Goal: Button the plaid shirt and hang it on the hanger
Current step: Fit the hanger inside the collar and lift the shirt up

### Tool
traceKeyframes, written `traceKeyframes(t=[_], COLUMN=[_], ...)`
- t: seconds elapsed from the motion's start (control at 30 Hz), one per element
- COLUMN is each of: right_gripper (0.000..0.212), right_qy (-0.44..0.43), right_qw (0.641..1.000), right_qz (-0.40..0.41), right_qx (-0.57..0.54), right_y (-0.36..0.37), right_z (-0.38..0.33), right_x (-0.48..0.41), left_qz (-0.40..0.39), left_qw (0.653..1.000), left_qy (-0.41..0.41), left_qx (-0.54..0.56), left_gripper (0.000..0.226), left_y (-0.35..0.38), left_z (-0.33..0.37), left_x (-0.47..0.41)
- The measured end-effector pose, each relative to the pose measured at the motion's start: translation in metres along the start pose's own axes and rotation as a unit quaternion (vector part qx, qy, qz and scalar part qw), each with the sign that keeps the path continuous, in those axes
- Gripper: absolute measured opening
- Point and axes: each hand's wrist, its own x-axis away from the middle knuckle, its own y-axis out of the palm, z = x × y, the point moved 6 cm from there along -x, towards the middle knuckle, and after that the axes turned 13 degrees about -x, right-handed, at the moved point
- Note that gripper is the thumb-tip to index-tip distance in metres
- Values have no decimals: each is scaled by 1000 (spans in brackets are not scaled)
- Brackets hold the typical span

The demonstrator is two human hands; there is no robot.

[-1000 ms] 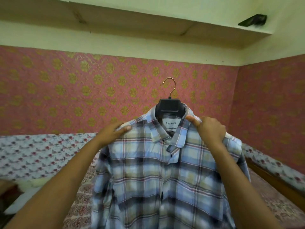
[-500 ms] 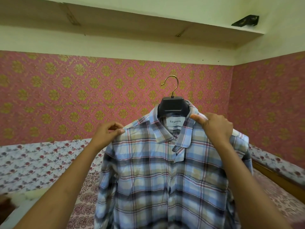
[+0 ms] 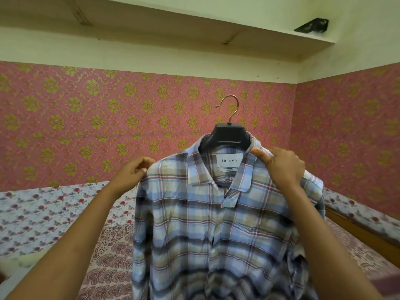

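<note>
Shirt on its hanger, held up by the shoulders

The shirt [image 3: 212, 224] hangs on the hanger [image 3: 229, 135] in front of the far wall. A lopsided tug could slide a shoulder off — the top of the front gapes open too. My left hand [image 3: 132, 174] pinches the left shoulder seam; my right hand [image 3: 281, 167] clamps the right shoulder by the collar, both arms raised.

The hanger [image 3: 229, 134] shows only its hook and dark neck; its arms are buried inside the plaid shirt [image 3: 216, 234], whose lower part runs off the bottom edge. The right hand [image 3: 281, 167] covers that shoulder seam, and the small tag under the collar label [image 3: 229, 161] is too tiny to read.
</note>
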Motion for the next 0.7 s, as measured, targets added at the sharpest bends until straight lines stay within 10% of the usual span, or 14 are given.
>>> traceKeyframes(t=[0.7], right_gripper=[117], right_qy=[-43], right_qw=[999], right_qz=[-27], right_qx=[-15], right_y=[3], right_z=[-5], right_x=[9], left_qz=[-63], left_qw=[974], left_qy=[-47], left_qx=[-210], left_gripper=[19], left_y=[8], left_z=[25], left_x=[0])
